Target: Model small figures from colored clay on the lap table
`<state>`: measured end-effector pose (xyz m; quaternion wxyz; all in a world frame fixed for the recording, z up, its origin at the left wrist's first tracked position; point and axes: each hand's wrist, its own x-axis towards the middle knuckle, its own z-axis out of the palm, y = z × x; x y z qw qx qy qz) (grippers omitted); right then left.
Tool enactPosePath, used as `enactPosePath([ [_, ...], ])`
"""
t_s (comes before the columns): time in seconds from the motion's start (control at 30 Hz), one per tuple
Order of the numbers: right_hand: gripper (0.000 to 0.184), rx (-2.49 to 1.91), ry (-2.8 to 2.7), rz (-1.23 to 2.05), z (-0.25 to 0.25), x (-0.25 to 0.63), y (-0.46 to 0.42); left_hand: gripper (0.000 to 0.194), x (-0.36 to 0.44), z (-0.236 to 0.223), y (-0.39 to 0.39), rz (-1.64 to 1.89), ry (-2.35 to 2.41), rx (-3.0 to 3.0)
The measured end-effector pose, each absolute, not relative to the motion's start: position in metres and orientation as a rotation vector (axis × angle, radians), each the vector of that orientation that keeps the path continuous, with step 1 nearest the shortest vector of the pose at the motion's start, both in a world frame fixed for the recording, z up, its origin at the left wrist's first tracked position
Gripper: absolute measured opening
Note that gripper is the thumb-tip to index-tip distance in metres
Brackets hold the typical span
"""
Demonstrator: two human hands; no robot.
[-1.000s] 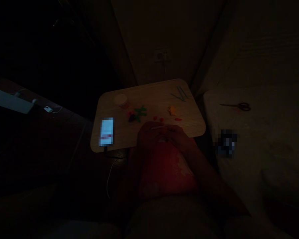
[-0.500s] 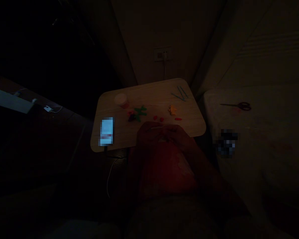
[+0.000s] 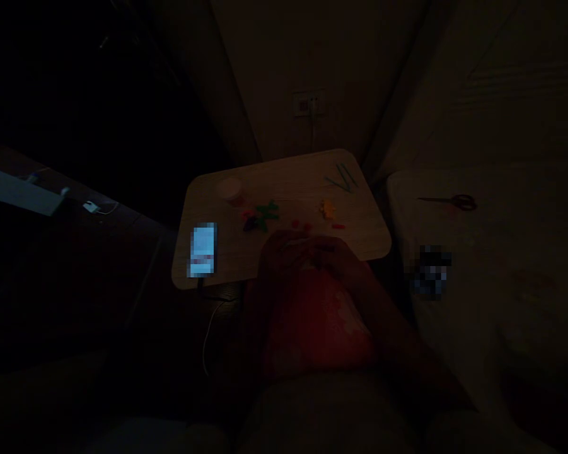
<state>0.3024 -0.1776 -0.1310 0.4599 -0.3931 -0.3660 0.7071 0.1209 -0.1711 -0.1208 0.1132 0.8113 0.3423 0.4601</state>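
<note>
The scene is very dark. My left hand [image 3: 281, 255] and my right hand [image 3: 338, 258] meet at the near edge of a small wooden lap table [image 3: 284, 183], fingers curled together around something thin and pale that I cannot make out. Just beyond them on the table lie small red pieces [image 3: 302, 225], a green and dark shape [image 3: 262, 214] and an orange piece [image 3: 328, 209]. A red cloth [image 3: 316, 321] lies under my forearms.
A lit phone [image 3: 203, 250] lies on the table's near left corner, a cable trailing below. A pale round lid [image 3: 229, 187] and thin green sticks [image 3: 343, 178] sit farther back. Scissors [image 3: 451, 201] and a dark object [image 3: 430, 271] rest on the bed at right.
The picture has grown darker. The pale thin thing between my fingers showed more clearly a second ago. My hands have stayed at the same spot.
</note>
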Motion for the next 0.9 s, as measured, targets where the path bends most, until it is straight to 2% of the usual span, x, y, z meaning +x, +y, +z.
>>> enactPosePath([
  [0.6,0.030,-1.039,-0.951,1.740,-0.130,0.309,-0.179,0.016,0.120,-0.122,-0.171,1.342,0.979,2.395],
  [0.9,0.023,-1.025,-1.075,1.737,-0.140,0.320,-0.175,0.018,0.123,-0.119,-0.173,1.304,0.958,2.435],
])
